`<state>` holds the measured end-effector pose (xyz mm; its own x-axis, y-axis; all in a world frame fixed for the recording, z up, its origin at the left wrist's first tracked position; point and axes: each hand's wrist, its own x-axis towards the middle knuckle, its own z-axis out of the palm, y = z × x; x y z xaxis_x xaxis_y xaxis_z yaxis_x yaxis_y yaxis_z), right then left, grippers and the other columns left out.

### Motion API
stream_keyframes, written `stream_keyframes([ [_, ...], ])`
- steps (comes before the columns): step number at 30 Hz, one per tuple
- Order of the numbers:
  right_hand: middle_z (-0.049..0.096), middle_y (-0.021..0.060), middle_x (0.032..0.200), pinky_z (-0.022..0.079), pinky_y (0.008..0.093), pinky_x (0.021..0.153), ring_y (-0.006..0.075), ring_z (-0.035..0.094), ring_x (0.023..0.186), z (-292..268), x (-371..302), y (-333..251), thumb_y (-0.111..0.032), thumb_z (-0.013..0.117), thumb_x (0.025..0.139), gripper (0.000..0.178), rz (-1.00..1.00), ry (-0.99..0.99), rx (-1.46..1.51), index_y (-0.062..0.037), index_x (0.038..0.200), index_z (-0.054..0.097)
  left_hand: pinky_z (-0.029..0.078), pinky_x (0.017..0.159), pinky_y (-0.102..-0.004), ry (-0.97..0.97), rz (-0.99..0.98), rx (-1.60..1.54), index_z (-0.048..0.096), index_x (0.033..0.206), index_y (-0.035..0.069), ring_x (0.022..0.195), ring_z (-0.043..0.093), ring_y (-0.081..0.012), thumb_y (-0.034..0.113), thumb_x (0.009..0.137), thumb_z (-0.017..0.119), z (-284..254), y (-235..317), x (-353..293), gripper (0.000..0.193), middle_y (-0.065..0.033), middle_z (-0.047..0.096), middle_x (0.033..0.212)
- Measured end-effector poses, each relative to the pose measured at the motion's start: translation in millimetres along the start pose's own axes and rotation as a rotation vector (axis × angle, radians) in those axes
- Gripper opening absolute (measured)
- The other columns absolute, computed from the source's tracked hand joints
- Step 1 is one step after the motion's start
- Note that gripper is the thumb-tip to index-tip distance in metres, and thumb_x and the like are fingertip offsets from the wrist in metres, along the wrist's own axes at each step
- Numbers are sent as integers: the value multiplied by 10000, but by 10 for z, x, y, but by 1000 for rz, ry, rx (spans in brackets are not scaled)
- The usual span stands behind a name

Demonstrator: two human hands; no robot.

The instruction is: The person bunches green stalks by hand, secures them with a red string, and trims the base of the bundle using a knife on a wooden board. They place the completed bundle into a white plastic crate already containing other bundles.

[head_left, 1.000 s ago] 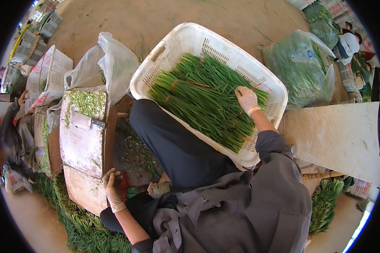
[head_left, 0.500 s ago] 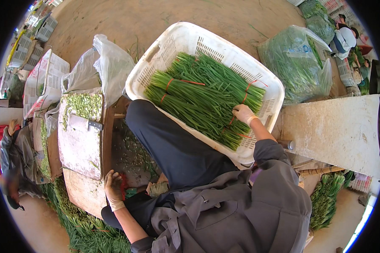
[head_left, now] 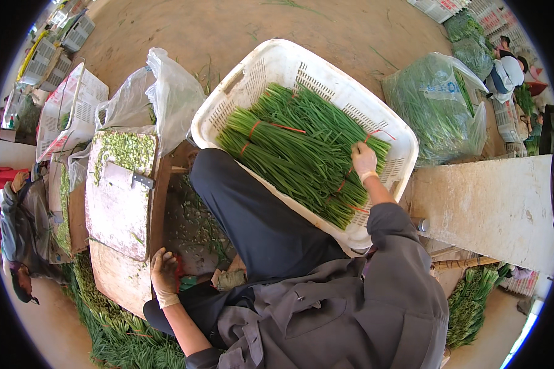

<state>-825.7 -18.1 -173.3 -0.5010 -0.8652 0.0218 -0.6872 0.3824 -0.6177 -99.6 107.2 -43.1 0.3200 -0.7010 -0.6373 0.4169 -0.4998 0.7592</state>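
Note:
Chive bundles (head_left: pixel 301 154), tied with thin red bands, lie in a white plastic crate (head_left: pixel 246 77) before my knees. My right hand (head_left: pixel 364 161), in a thin pale glove, is on the stems at the crate's right side, just below a red band. Its fingers are bent together; whatever they may pinch is hidden. My left hand (head_left: pixel 164 277), in a glove with darkened fingers, stays low beside the right edge of a wooden board (head_left: pixel 120 273), fingers loosely bent and apart, with nothing visible in them. A red item (head_left: pixel 179 270) shows beside it.
A wide-bladed knife (head_left: pixel 132 176) lies on the chopping board (head_left: pixel 120 212) among green trimmings. Clear plastic bags (head_left: pixel 175 95) stand behind it. A bag of greens (head_left: pixel 434 104) and a pale tabletop (head_left: pixel 486 206) are at right. Chive bundles (head_left: pixel 129 338) lie lower left. Other people sit at both sides.
My right hand has moved farther away across the chives, toward the upper red band. My left hand stays by the board. The whole view has shifted slightly.

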Motion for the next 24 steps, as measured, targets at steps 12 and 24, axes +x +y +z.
stream_keyframes([
  [12, 718, 74, 793, 522, 308, 676, 119, 629, 710, 314, 1099, -1767, -122, 609, 1021, 162, -90, -200, 405, 18, 1006, 689, 578, 731, -317, 3, 30, 28, 664, 1265, 39, 803, 715, -180, 253, 1047, 617, -17, -30, -4, 309, -76, 757, 972],
  [24, 721, 210, 1166, 543, 445, 877, 335, 694, 1085, 533, 1510, -4021, -351, 593, 1017, 367, -726, -772, -31, -43, 1198, 678, 518, 704, -257, 78, 113, 244, 703, 1197, 57, 803, 670, -115, 185, 1019, 666, -73, -102, -106, 223, -28, 743, 957],
])
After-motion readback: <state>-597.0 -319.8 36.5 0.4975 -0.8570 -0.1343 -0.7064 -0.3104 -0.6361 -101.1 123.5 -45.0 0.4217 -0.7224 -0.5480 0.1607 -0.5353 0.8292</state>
